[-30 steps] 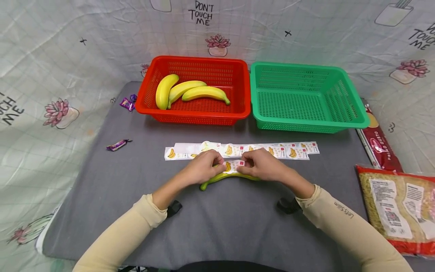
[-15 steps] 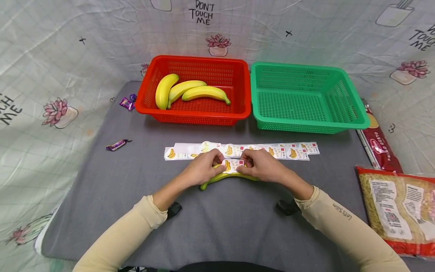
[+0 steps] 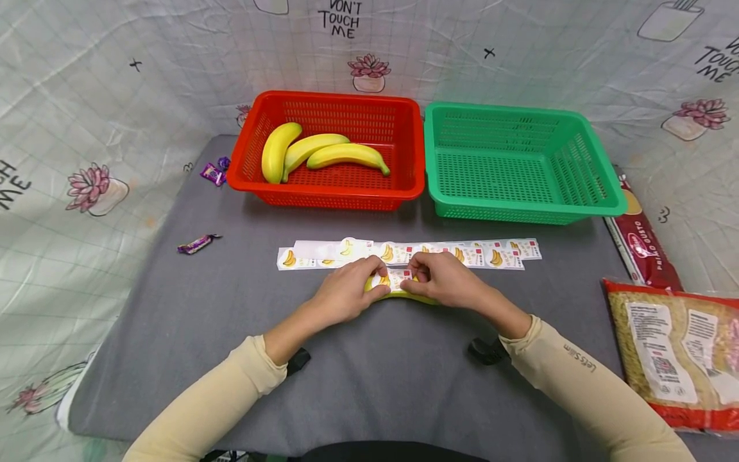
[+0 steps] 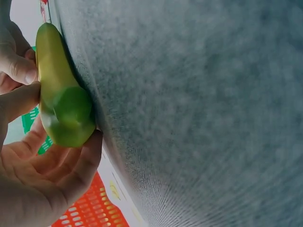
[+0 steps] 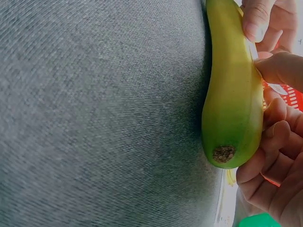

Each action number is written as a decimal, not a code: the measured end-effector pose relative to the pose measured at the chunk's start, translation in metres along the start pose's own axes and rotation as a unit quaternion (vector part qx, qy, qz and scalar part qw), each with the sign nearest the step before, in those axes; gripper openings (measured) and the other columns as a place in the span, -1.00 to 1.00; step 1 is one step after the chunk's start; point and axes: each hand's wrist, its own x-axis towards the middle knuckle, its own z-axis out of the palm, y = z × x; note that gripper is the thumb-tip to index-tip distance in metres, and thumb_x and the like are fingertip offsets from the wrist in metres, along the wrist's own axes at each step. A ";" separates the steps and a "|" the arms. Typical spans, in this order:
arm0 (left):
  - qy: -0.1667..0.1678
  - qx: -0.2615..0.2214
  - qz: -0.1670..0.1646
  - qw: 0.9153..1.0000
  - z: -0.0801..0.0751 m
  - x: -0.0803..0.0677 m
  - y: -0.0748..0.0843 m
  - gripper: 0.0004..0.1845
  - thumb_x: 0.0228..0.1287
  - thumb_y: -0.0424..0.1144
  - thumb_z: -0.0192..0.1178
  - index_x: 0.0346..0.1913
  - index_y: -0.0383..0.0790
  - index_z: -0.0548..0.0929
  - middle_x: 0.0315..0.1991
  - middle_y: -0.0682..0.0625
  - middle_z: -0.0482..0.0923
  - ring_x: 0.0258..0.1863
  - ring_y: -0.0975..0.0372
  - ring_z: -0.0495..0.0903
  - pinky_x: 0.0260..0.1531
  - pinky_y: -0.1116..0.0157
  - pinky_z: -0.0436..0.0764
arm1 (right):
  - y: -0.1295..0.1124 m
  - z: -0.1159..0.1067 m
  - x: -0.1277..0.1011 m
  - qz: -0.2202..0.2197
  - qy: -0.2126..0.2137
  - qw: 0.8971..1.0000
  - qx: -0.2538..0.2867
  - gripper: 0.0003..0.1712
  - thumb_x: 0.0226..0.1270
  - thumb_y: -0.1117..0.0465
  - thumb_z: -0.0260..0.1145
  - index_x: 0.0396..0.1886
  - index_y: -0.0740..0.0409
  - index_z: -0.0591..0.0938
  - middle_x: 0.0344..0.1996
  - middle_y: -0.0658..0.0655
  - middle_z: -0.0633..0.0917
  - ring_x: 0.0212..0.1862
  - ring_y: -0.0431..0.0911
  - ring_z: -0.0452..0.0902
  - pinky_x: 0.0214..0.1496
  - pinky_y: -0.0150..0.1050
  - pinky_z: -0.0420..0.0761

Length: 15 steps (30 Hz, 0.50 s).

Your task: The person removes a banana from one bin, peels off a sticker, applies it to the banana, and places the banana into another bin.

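Banana (image 3: 398,296) ends lie hidden under left hand (image 3: 344,295) and right hand (image 3: 443,282).

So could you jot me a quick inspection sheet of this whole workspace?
Surface: grey mat.
Job's things: banana on the mat with a sticker on top; sticker strip behind; three bananas in the red basket; green basket holds nothing.
Clutter: purple candies, two food packets at right.
Grippers: left hand and right hand both grip the banana.
Cables: nothing seen.
Surroundings: printed cloth backdrop.
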 end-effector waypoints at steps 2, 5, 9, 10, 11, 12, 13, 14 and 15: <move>-0.001 -0.005 -0.001 1.000 0.000 0.001 -0.001 -0.75 0.34 -0.07 0.37 -0.02 -0.03 0.60 -0.14 0.05 0.64 -0.19 0.20 0.55 -0.08 0.12 0.56 | 0.001 0.000 -0.001 0.003 0.002 1.000 0.003 -0.70 0.27 0.03 0.50 -0.45 0.03 0.55 -0.66 -0.09 0.45 -0.59 -0.25 0.31 -0.42 -0.34 0.29; -0.003 -0.009 -0.001 1.000 -0.001 0.001 -0.002 -0.73 0.34 -0.07 0.37 0.00 -0.04 0.61 -0.12 0.05 0.65 -0.19 0.20 0.56 -0.06 0.12 0.56 | 0.003 0.001 -0.002 0.008 0.009 1.000 0.006 -0.70 0.26 0.02 0.51 -0.42 0.03 0.57 -0.65 -0.09 0.46 -0.59 -0.25 0.31 -0.43 -0.35 0.29; -0.005 -0.011 -0.003 1.000 -0.002 0.001 -0.001 -0.73 0.33 -0.08 0.38 -0.01 -0.05 0.62 -0.14 0.06 0.65 -0.21 0.20 0.55 -0.07 0.13 0.56 | 0.004 0.002 -0.002 0.006 0.033 0.999 0.000 -0.66 0.20 0.02 0.55 -0.27 0.08 0.59 -0.56 -0.04 0.50 -0.51 -0.21 0.35 -0.38 -0.32 0.34; -0.005 -0.012 -0.003 1.000 -0.002 0.002 -0.001 -0.73 0.33 -0.08 0.38 -0.01 -0.05 0.63 -0.14 0.06 0.65 -0.21 0.20 0.55 -0.07 0.13 0.56 | 0.004 0.002 -0.003 0.003 0.040 0.999 -0.003 -0.64 0.19 0.02 0.56 -0.22 0.08 0.59 -0.52 -0.02 0.52 -0.47 -0.19 0.37 -0.36 -0.30 0.36; -0.006 -0.012 -0.004 1.000 -0.002 0.002 -0.001 -0.74 0.33 -0.08 0.38 -0.01 -0.05 0.63 -0.14 0.06 0.65 -0.21 0.20 0.55 -0.07 0.13 0.56 | 0.004 0.002 -0.003 -0.001 0.044 0.999 -0.007 -0.61 0.18 0.03 0.57 -0.17 0.08 0.59 -0.47 0.01 0.54 -0.43 -0.16 0.40 -0.32 -0.28 0.38; -0.006 -0.012 -0.004 1.000 -0.002 0.002 -0.001 -0.74 0.33 -0.08 0.38 -0.01 -0.05 0.63 -0.14 0.06 0.66 -0.20 0.20 0.56 -0.06 0.13 0.56 | 0.003 0.002 -0.003 -0.008 0.047 0.999 -0.011 -0.60 0.18 0.04 0.57 -0.13 0.08 0.59 -0.42 0.05 0.55 -0.38 -0.13 0.41 -0.28 -0.25 0.39; -0.006 -0.012 -0.005 1.000 -0.002 0.002 0.000 -0.74 0.33 -0.08 0.38 -0.01 -0.05 0.64 -0.14 0.06 0.66 -0.20 0.20 0.56 -0.06 0.13 0.56 | 0.003 0.002 -0.003 -0.014 0.047 0.999 -0.014 -0.59 0.19 0.05 0.57 -0.09 0.07 0.60 -0.37 0.08 0.56 -0.33 -0.10 0.44 -0.25 -0.22 0.41; -0.006 -0.012 -0.005 1.000 -0.002 0.002 0.000 -0.74 0.33 -0.07 0.38 -0.01 -0.05 0.64 -0.13 0.06 0.66 -0.19 0.21 0.56 -0.05 0.13 0.56 | 0.003 0.002 -0.002 -0.021 0.044 0.999 -0.017 -0.60 0.20 0.06 0.56 -0.06 0.05 0.61 -0.32 0.11 0.58 -0.28 -0.07 0.45 -0.21 -0.20 0.42; -0.006 -0.012 -0.006 1.000 -0.002 0.002 0.000 -0.73 0.33 -0.07 0.38 -0.01 -0.05 0.64 -0.13 0.06 0.66 -0.19 0.21 0.56 -0.04 0.13 0.56 | 0.003 0.002 -0.002 -0.027 0.040 0.999 -0.016 -0.62 0.22 0.07 0.55 -0.05 0.03 0.62 -0.28 0.13 0.59 -0.24 -0.04 0.47 -0.18 -0.19 0.43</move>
